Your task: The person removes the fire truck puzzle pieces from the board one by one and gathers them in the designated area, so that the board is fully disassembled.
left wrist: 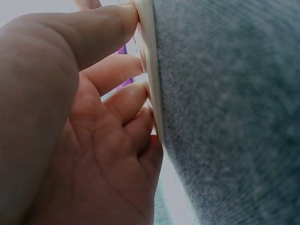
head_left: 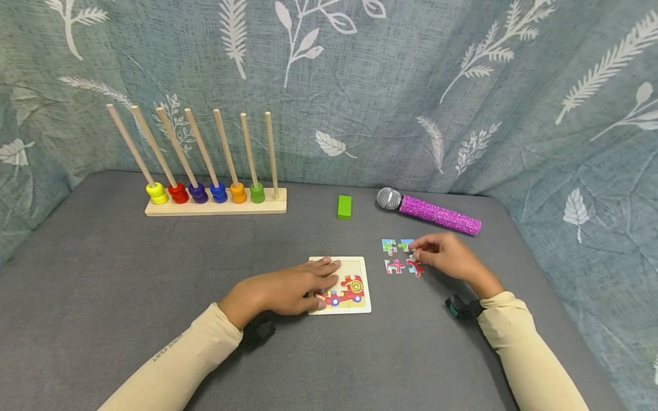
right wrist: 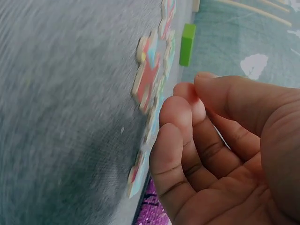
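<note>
In the head view a square wooden puzzle board point(head_left: 367, 285) lies flat, its lower part filled with a picture of a red car. My left hand point(head_left: 290, 288) rests on its left side, fingers spread over the top; in the left wrist view the thumb and fingertips touch the board point(left wrist: 151, 51). To the right, my right hand point(head_left: 452, 257) hovers beside loose jigsaw pieces point(head_left: 394, 266). Its thumb and index tips come close together in the right wrist view, with no piece visible between them. Several pieces point(right wrist: 147, 72) lie flat beneath the hand point(right wrist: 211, 154), some partly hidden.
A wooden peg stand point(head_left: 216, 209) with coloured beads stands at the back left. A green block point(head_left: 344, 207) sits behind the board. A microphone with a glittery purple handle point(head_left: 439, 215) lies behind the pieces. A patterned curtain point(head_left: 329, 85) hangs behind the table.
</note>
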A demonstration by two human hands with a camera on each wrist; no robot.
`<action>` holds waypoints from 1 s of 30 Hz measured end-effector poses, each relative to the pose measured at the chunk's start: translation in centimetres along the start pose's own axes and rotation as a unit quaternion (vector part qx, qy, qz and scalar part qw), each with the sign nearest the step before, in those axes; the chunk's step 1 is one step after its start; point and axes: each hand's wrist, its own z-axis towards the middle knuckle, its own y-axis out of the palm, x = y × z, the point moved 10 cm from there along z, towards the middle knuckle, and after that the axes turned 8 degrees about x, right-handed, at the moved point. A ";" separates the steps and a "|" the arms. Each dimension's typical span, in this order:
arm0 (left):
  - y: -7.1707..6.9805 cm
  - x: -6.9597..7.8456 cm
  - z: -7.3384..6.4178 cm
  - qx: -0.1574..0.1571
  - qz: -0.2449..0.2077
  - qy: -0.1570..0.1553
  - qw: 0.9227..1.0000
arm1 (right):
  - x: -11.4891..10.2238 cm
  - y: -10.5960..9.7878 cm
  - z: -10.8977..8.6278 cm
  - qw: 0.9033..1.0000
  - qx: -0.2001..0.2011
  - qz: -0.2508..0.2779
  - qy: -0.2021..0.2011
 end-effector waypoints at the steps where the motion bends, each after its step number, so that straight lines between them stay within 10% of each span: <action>1: 0.0 0.0 0.0 0.000 0.000 -0.001 1.000 | -0.2 0.1 0.0 1.000 0.000 -0.002 -0.001; 30: 0.0 0.1 0.0 0.001 -0.005 0.005 1.000 | -5.9 4.6 -0.4 0.996 -0.076 0.042 -0.031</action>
